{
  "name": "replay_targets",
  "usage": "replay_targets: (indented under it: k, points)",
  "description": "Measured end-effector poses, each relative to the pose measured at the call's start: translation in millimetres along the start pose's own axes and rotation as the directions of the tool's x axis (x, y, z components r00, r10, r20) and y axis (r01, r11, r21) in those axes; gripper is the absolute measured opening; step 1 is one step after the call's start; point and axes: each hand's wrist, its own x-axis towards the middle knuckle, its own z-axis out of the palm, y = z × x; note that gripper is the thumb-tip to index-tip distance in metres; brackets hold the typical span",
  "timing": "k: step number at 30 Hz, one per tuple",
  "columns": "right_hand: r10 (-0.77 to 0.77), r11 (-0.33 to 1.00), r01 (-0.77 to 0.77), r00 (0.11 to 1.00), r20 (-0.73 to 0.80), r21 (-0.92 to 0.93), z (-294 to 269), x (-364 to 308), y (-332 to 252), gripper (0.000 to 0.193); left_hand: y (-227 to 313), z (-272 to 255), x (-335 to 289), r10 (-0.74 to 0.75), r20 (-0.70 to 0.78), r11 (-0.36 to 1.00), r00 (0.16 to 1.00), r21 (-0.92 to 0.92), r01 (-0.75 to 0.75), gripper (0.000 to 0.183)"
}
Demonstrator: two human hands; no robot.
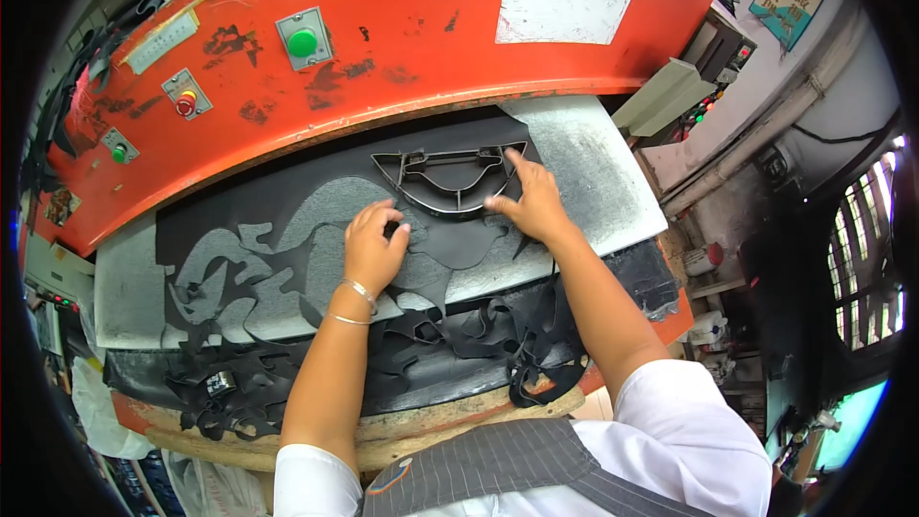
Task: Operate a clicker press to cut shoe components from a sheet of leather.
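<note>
A curved metal cutting die [458,193], shaped like a half-moon with inner bars, lies on a black sheet [335,158] of flexible material. My right hand [534,199] grips the die's right end, with the index finger at its upper corner and the thumb by the lower curve. To the die's lower left, my left hand [373,247] hovers over or rests on the sheet; I cannot tell which. Its fingers are bent, the thumb stands apart, and nothing shows between them. Cut-out gaps in the sheet bare the pale grey cutting board [598,177] below.
An orange press beam [412,48] spans the far side, with a green button [302,43] and a red knob [186,103]. Black scraps [239,378] hang along the near edge above a wooden rail [412,436]. A control box [670,96] stands at the right.
</note>
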Motion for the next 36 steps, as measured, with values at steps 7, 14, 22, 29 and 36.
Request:
replay_targets:
  k: [7,14,22,29,36]
  points:
    - [-0.279,0.950,0.267,0.959,-0.058,-0.162,4.8,0.4,36.4,0.049,14.7,40.4,0.0,-0.073,0.090,0.995,0.993,0.079,0.066,0.021]
    - [-0.329,0.930,0.311,0.942,-0.068,-0.196,5.7,1.8,34.9,0.052,11.4,37.6,0.7,-0.097,0.083,0.994,0.992,0.065,0.092,0.020]
    - [-0.378,0.901,0.359,0.925,-0.035,-0.245,1.7,0.3,36.3,0.052,11.8,34.4,3.2,-0.094,0.086,0.995,0.992,0.030,0.092,0.021]
    - [-0.335,0.864,0.298,0.942,-0.023,-0.406,-7.1,-24.8,-5.5,0.060,-20.2,-13.2,-9.4,-0.268,-0.047,0.888,0.962,-0.400,0.227,0.038]
    - [-0.470,0.875,0.480,0.874,-0.123,0.065,1.1,-52.4,-160.6,0.064,-156.5,-217.9,-29.2,-0.572,-0.559,0.818,0.601,-0.449,0.361,0.048]
